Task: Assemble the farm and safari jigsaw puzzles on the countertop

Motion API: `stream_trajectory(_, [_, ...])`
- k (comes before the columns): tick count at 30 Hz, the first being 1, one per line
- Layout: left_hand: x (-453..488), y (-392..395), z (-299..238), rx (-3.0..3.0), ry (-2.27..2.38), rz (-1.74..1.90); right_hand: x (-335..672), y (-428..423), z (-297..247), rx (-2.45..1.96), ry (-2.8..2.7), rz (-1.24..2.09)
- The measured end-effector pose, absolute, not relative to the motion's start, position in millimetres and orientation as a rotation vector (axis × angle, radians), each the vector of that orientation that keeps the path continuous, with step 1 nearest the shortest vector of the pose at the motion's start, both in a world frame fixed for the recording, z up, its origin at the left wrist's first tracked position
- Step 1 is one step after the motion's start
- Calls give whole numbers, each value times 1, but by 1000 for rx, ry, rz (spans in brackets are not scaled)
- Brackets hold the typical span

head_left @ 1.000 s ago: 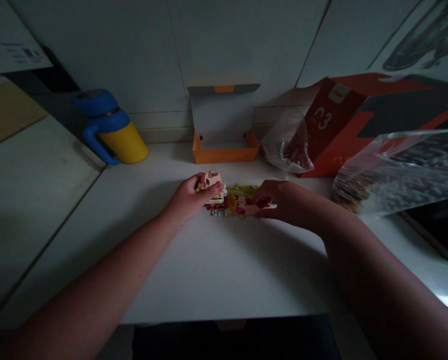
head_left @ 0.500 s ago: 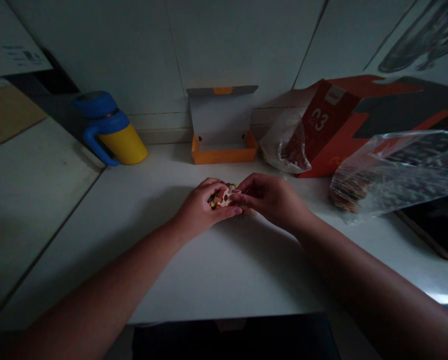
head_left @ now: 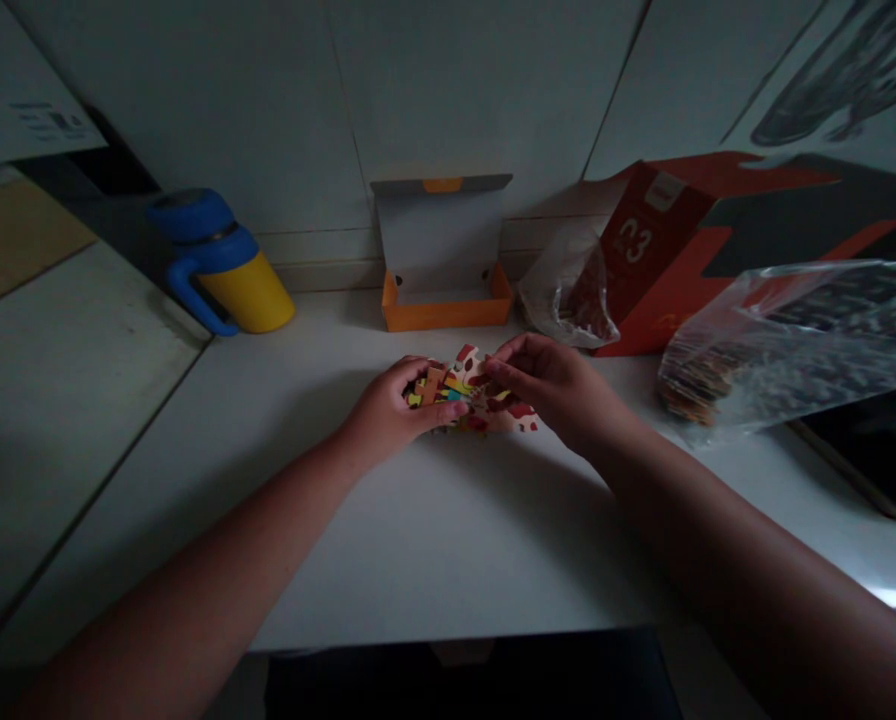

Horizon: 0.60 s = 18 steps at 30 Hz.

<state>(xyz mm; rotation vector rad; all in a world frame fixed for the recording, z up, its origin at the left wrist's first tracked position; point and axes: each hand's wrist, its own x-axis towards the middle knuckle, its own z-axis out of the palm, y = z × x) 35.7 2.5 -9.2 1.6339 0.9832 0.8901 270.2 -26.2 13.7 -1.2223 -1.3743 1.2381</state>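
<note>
White and dimly lit, a tabletop [head_left: 448,560] is spread beneath everything. At its right rear, a large red box [head_left: 658,240], printed with white digits, is set at a slant. In front of it is laid a long clear plastic bag [head_left: 808,340], with brown cardboard seen at its left end. Along the rear edge, an orange box [head_left: 448,317] is placed with its lid raised; to its left a blue-and-yellow jug [head_left: 245,285] is stood, and to its right a small clear bag [head_left: 568,290] is crumpled beside the red box. Near the middle, by the left hand [head_left: 395,405], a stack of pieces [head_left: 427,388] is gripped, thumb laid across it and fingers curled behind. Below both hands, joined puzzle pieces [head_left: 504,415] are partly covered. By the right hand [head_left: 553,380], thumb and fingertips together, a cream-and-red piece [head_left: 469,356] is pinched; whether the stack is touched by it cannot be told.
</note>
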Motion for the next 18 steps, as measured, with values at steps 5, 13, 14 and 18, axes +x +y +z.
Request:
stream_trajectory(5, [28, 12, -16, 1548, 1058, 964, 305, -15, 20, -1383, -1505, 1061])
stream_trajectory(13, [29, 15, -14, 1442, 1064, 1002, 358, -18, 37, -1749, -2249, 917])
stream_trajectory(14, [29, 15, -13, 1451, 1076, 1008, 358, -19, 39, -1770, -2299, 892])
stream_trajectory(18, [29, 14, -13, 1471, 1080, 1013, 354, -22, 44, -1800, -2389, 866])
